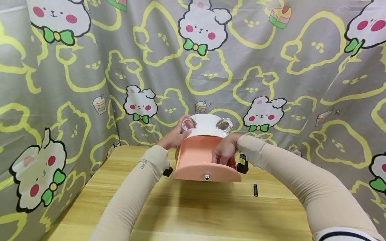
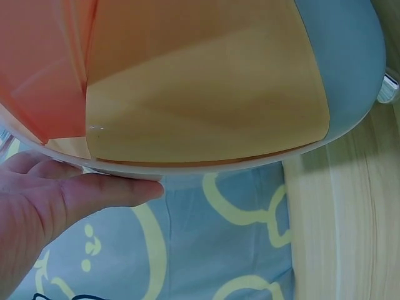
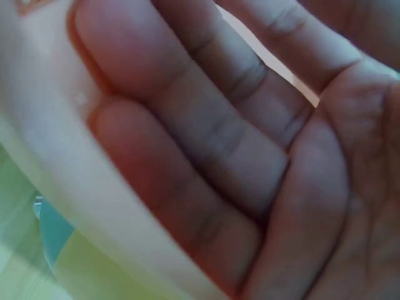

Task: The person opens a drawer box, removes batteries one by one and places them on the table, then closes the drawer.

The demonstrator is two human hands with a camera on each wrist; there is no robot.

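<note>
Reaching down into the pink drawer (image 1: 190, 171), the right hand (image 1: 226, 149) has its fingers bent near the right wall; whether they grasp anything I cannot tell, as the drawer's front hides the tips. The drawer juts from the white-topped box (image 1: 208, 124) toward the person, most of its inside lying left of those fingers. Farther from that inside, the left hand (image 1: 175, 134) grasps the box's left side. A small dark cylinder (image 1: 255, 190) lies on the counter (image 1: 211, 211), nearer the right hand, its long axis pointing roughly toward the person.
</note>
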